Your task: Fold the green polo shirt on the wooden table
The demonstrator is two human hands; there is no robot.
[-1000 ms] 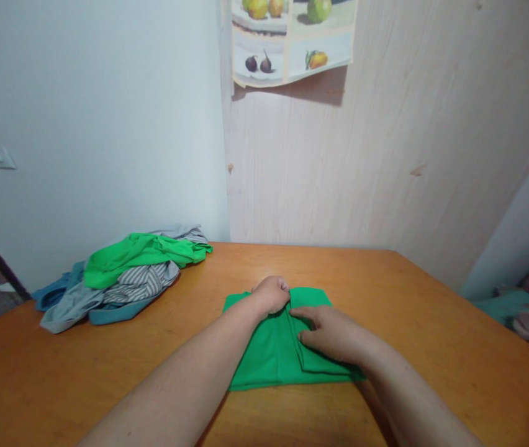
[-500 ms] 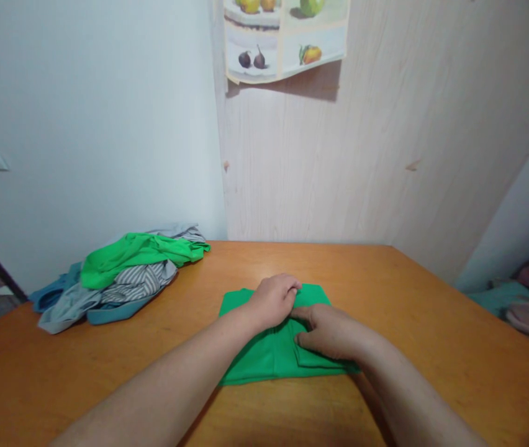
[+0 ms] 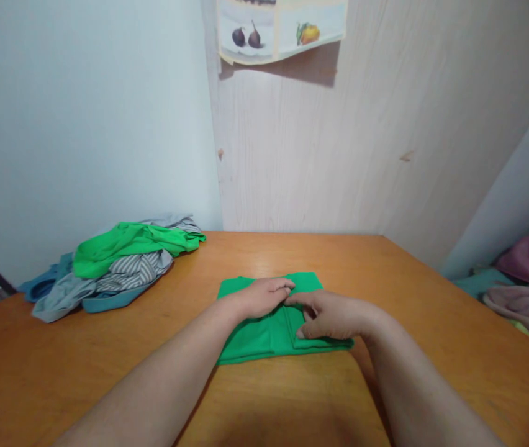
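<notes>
A folded green garment point(image 3: 253, 337) lies on the wooden table in front of me, with a smaller folded flap on its right part. My left hand point(image 3: 264, 297) rests flat on the upper middle of the cloth, fingers stretched to the right. On the flap lies my right hand point(image 3: 327, 315), its thumb and index finger apart and touching the fabric near the flap's left edge. Its other fingers are partly hidden. The fingertips of both hands almost meet.
A heap of loose clothes at the far left holds a bright green garment point(image 3: 125, 245), a striped grey one point(image 3: 134, 270) and blue pieces point(image 3: 113, 301). The table point(image 3: 264, 397) meets the wall behind. Pinkish cloth point(image 3: 511, 307) lies beyond the right edge.
My left hand has flattened, its fingers now stretched out over the cloth. The right hand stays on the flap with slight finger movement. The view has tilted slightly downward and shifted.
</notes>
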